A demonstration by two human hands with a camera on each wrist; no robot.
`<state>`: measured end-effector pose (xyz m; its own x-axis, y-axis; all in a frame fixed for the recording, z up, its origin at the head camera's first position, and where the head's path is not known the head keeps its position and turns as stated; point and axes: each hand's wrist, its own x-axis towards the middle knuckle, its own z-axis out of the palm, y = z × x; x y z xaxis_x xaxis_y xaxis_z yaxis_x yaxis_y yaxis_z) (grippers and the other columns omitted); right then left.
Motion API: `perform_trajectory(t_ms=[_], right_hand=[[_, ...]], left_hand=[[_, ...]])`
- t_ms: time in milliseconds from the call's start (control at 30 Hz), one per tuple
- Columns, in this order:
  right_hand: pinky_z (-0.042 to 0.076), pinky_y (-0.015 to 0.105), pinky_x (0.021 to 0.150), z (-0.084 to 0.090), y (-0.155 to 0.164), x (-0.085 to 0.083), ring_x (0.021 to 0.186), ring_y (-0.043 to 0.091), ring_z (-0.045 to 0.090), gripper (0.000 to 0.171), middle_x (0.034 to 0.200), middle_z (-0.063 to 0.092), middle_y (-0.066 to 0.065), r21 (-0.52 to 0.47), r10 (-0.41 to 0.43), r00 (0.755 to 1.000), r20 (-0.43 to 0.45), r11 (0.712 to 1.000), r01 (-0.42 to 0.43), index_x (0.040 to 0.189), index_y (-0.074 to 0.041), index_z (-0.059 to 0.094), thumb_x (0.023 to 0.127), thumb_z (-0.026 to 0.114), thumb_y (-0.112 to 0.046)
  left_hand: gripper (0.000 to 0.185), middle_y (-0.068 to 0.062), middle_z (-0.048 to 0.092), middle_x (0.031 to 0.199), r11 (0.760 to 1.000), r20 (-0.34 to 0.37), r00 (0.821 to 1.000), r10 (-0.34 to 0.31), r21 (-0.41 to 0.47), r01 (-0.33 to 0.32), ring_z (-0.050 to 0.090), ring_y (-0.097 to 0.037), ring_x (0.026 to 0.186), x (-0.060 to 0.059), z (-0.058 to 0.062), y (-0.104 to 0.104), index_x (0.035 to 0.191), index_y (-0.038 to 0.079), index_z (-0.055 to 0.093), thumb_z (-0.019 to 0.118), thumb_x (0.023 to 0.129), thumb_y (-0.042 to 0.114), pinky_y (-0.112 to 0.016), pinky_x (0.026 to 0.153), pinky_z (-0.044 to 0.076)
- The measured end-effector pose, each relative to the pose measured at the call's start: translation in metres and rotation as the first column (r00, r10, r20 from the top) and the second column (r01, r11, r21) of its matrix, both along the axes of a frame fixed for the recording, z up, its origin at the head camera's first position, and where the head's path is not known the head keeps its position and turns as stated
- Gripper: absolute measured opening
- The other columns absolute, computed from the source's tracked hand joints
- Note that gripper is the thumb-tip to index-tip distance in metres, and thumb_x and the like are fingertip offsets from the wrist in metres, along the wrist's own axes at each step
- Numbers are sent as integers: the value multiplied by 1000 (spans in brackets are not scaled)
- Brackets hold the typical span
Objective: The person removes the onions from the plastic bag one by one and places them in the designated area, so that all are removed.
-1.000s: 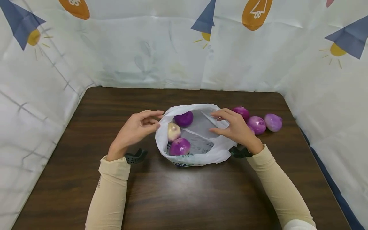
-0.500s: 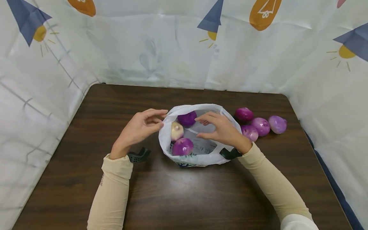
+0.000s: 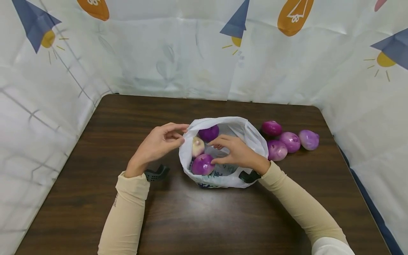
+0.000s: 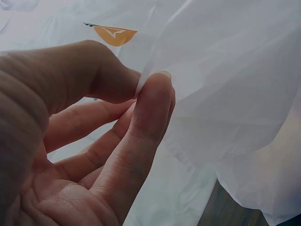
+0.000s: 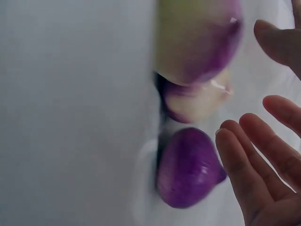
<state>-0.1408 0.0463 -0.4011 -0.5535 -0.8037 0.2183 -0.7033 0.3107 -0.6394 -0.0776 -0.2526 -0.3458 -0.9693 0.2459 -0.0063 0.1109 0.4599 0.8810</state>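
A white plastic bag (image 3: pixel 256 140) lies mouth up on the table, with three onions inside along its left side. My left hand (image 3: pixel 159 141) pinches the bag's left rim between thumb and fingertips, as the left wrist view shows. Inside the mouth, my right hand (image 3: pixel 236 152) is held with thumb and fingers apart and nothing between them. Its thumb tip overlaps the front purple onion (image 3: pixel 201 165). A pale onion (image 3: pixel 197 146) sits in the middle, and another purple onion (image 5: pixel 188 167) is nearest the fingertips in the right wrist view.
Several purple onions (image 3: pixel 290 141) lie grouped on the dark wooden table (image 3: pixel 197 219), just right of the bag. A white printed sheet (image 3: pixel 143 53) hangs behind the table and along its sides.
My right hand has moved left from the bag's right rim, into the mouth and over toward the onions. My left hand keeps its pinch on the left rim.
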Motion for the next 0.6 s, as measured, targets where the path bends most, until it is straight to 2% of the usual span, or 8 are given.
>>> perform_trajectory(t_ms=[367,600], right_hand=[[60,37,95,-15,-8,5,110,21,71,72,128,70,8,96,48,997,57,994,-53,135,-9,65,77,91,-42],[58,34,99,-19,-14,8,112,14,70,73,131,71,3,161,67,994,82,984,-80,139,-10,62,81,87,-46]], left_hand=[[43,-9,66,135,1000,-29,999,-22,-10,22,71,-22,111,-1,-2,3,141,13,64,68,98,13,-17,85,57],[43,-10,66,135,1000,-35,999,-17,0,17,71,-23,109,-1,-3,2,140,11,65,68,97,10,-17,85,57]])
